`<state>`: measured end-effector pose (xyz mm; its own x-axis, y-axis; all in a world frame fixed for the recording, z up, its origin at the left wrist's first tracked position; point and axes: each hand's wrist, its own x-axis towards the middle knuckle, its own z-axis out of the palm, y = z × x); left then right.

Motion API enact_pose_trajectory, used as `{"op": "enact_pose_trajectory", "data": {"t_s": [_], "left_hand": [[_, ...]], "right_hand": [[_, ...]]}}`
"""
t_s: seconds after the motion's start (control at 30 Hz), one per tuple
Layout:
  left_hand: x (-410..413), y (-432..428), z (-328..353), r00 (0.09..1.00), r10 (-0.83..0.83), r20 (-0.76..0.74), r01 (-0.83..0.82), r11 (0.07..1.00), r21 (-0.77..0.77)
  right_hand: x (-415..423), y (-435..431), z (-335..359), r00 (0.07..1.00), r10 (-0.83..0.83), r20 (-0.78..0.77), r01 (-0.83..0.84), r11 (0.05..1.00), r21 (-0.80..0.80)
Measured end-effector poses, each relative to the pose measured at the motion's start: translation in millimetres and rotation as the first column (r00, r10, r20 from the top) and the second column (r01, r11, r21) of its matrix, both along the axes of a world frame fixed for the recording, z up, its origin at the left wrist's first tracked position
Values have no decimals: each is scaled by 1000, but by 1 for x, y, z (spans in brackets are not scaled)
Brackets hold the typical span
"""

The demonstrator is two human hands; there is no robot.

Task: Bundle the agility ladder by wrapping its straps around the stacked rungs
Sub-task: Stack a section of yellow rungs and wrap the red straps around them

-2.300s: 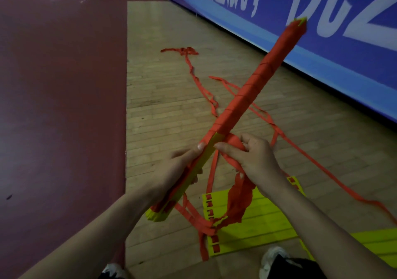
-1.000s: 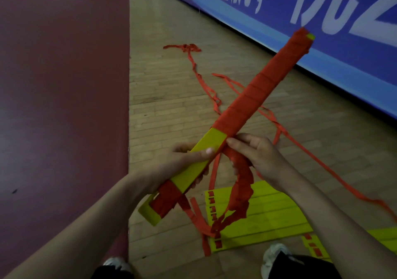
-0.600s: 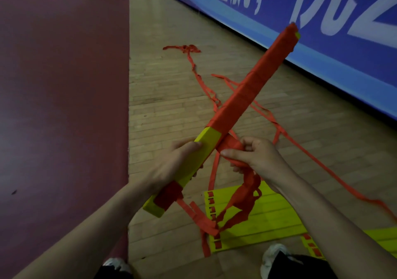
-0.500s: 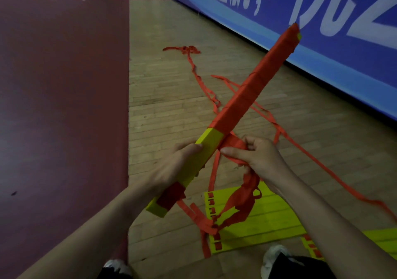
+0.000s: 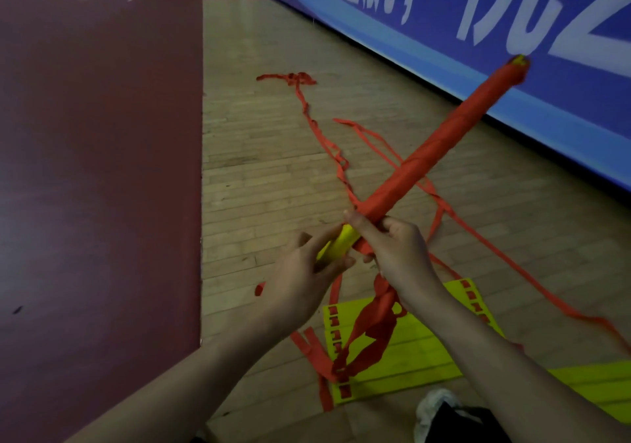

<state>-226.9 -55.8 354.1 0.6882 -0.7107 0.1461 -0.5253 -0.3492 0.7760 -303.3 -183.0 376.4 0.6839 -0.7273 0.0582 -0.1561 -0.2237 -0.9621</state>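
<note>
Head camera looks down at your two hands, which hold the stacked rungs (image 5: 440, 142) in the air over the wooden floor (image 5: 259, 176). The stack slants from your left hand (image 5: 300, 282) up and away to the right, and its far tip sits in front of the blue banner (image 5: 444, 26). Red webbing wraps most of its length; only a short yellow section (image 5: 336, 246) shows bare, just above your left hand.

Your left hand is curled round the stack at that yellow section, thumb on one side and fingers on the other. Your right hand (image 5: 401, 255) is closed on the strap (image 5: 375, 326) where the red wrapping ends. Its forefinger lies across the stack, and the bunched slack hangs from under the palm towards the floor.

Below your hands, the flat yellow rungs (image 5: 420, 354) lie side by side on the boards, with red tabs along their ends. The hanging slack reaches down to them. Loose red webbing (image 5: 309, 115) trails away over the wood in long tangled lines. To your left is a dark red floor area (image 5: 95, 169). A white shoe (image 5: 435, 406) shows at the bottom edge.
</note>
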Motion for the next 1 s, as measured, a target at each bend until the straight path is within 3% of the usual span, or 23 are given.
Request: {"op": "enact_pose_trajectory", "data": {"t_s": [0.07, 0.13, 0.27, 0.4, 0.5, 0.57, 0.67, 0.77, 0.87, 0.93, 1.0], "left_hand": [[-3, 0, 2, 992, 24, 126, -21, 1000, -19], [-2, -1, 2, 988, 21, 150, -15, 999, -44], [7, 0, 12, 995, -57, -77, 50, 995, -91], [27, 11, 21, 947, -87, -310, 64, 994, -83], [44, 24, 22, 972, 92, -215, -51, 981, 188], [50, 32, 20, 983, 142, -114, -75, 887, 456], [48, 35, 16, 917, 175, -359, 75, 809, 583], [47, 36, 11, 802, 203, -562, 111, 874, 473], [50, 36, 8, 696, 193, -691, -12, 966, 257], [50, 33, 8, 696, 193, -692, -146, 981, 126], [46, 28, 12, 758, 157, -633, -206, 979, -4]], "right_hand": [[0, 0, -1, 999, -6, 51, 3, 998, 66], [0, -1, -2, 996, 2, 94, -16, 988, 156], [2, -5, -2, 992, 26, 121, -54, 970, 235], [4, -14, -5, 997, 17, 72, -34, 970, 242], [4, -19, -9, 998, 14, 67, -31, 967, 252], [4, -20, -10, 998, 11, 64, -27, 965, 261], [4, -20, -9, 998, 6, 62, -23, 962, 272], [4, -21, -9, 998, 13, 62, -28, 967, 253], [4, -21, -12, 998, 17, 57, -30, 972, 231], [4, -22, -14, 999, 16, 42, -25, 976, 217], [4, -22, -15, 1000, 14, 19, -17, 980, 197]]}}
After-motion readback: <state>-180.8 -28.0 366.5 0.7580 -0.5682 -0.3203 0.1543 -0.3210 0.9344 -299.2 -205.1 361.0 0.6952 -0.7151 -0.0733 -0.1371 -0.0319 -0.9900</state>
